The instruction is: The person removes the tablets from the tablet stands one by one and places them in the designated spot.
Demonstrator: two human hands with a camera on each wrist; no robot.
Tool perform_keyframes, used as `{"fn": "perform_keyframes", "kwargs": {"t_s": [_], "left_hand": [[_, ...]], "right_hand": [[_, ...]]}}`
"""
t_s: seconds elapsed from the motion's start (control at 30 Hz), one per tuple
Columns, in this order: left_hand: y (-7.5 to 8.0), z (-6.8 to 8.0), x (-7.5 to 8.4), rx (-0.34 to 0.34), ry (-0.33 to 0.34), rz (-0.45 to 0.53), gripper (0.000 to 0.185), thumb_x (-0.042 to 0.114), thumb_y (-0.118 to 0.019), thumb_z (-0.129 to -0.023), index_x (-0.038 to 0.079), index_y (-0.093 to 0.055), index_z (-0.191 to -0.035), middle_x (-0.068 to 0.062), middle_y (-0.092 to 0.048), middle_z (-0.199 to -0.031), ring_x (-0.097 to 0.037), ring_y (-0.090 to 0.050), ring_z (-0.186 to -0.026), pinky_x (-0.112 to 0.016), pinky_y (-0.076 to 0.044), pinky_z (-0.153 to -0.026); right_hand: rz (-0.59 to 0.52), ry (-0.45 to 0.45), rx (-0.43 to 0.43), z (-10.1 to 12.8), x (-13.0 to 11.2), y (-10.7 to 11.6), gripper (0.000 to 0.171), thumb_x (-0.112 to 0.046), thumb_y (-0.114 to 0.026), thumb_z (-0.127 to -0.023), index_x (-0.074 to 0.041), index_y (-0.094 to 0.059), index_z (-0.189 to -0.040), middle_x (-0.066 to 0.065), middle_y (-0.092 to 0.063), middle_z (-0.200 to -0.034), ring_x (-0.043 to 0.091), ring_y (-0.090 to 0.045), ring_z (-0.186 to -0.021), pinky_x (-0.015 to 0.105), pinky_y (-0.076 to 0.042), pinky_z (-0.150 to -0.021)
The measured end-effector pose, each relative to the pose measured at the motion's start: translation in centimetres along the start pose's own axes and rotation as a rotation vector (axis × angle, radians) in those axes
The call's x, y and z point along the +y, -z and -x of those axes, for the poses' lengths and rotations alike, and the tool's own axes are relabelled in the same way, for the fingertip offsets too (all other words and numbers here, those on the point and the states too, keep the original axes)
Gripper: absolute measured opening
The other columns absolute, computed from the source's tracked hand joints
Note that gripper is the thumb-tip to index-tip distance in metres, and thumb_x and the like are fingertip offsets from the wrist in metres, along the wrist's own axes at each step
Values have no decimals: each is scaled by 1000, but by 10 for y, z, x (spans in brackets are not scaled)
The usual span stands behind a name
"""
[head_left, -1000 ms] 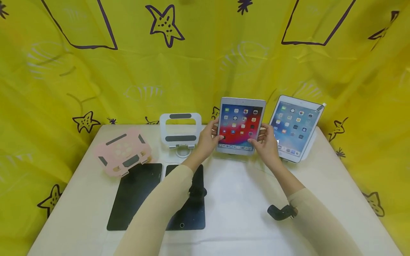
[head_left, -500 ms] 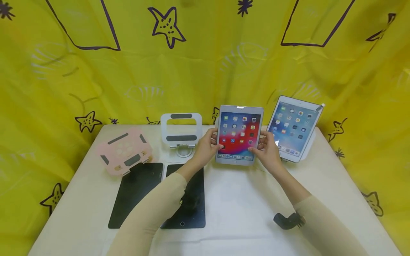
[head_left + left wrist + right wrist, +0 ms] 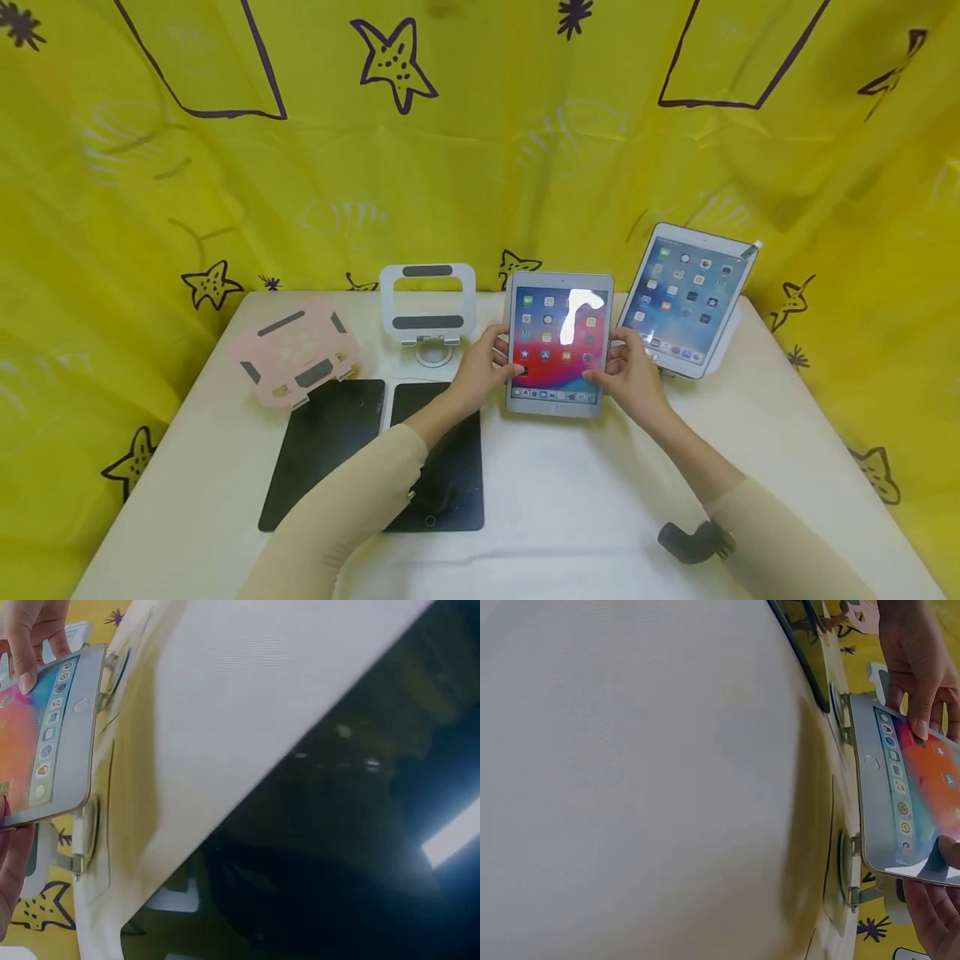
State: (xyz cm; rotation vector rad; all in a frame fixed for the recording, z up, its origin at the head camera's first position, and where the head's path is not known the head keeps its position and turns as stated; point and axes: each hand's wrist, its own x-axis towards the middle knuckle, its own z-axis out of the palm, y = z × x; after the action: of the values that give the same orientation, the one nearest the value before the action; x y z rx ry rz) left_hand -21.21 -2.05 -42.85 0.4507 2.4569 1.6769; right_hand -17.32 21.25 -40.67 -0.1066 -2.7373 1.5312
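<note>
Both hands hold a white tablet (image 3: 551,362), its lit screen showing app icons on a red and blue background. My left hand (image 3: 478,368) pinches its left edge, thumb on the glass. At the opposite edge my right hand (image 3: 636,379) does the same. In the wrist views, hinges and a round base (image 3: 846,859) of a stand show past the tablet's lower edge; the tablet hides most of that stand, and contact cannot be told. A second lit tablet (image 3: 682,296) leans on a stand, right of my right hand.
A white stand (image 3: 428,322) with grey pads stands left of the held tablet. Further left is a pink stand (image 3: 270,354). Two dark-screened tablets, one left (image 3: 330,442) and one right (image 3: 453,492), lie flat under my left arm. A yellow patterned curtain (image 3: 480,167) hangs behind the table.
Held by both hands, the tablet has come down in the head view, closer to the person. A bright reflection now shows on its screen. The stands and other tablets have stayed put.
</note>
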Motion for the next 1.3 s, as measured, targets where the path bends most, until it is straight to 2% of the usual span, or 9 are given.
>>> {"fn": "perform_keyframes", "kwargs": {"t_s": [0.23, 0.43, 0.73, 1.1, 1.3], "left_hand": [[-7, 17, -7, -46, 39, 12, 55, 7, -69, -85, 7, -43, -133, -11, -56, -102, -20, -59, -87, -27, -55, -70], [-12, 29, -12, -49, 73, 36, 56, 8, -71, -84, 6, -44, -132, -9, -55, -99, -17, -58, -83, -26, -55, -68], [-14, 45, -20, -51, 79, 43, 55, 7, -73, -81, 2, -45, -128, -10, -55, -96, -15, -59, -76, -24, -54, -64], [-14, 67, -30, -116, 172, 106, 59, 10, -75, -79, 1, -43, -127, -9, -53, -93, -13, -59, -72, -28, -56, -59], [-14, 75, -32, -158, 239, 152, 60, 9, -76, -78, 1, -42, -127, -9, -53, -90, -14, -59, -70, -29, -56, -58]], "right_hand": [[-12, -44, -54, 12, 9, 0, 68, -7, -72, -82, 1, -30, -134, 18, -52, -103, 23, -52, -83, 22, -54, -61], [-4, -88, -94, 22, 12, -1, 72, -11, -73, -83, 1, -28, -138, 18, -49, -106, 23, -52, -84, 25, -55, -61], [-31, -135, -142, 32, 14, -7, 67, -5, -72, -81, 2, -32, -133, 17, -50, -102, 19, -55, -76, 29, -56, -59], [-26, -216, -241, 48, 18, -12, 66, -7, -74, -79, 1, -33, -130, 14, -53, -97, 18, -56, -72, 32, -56, -60], [-27, -212, -276, 54, 23, -16, 67, -7, -75, -78, 4, -34, -129, 14, -54, -94, 17, -58, -70, 32, -55, -59]]}}
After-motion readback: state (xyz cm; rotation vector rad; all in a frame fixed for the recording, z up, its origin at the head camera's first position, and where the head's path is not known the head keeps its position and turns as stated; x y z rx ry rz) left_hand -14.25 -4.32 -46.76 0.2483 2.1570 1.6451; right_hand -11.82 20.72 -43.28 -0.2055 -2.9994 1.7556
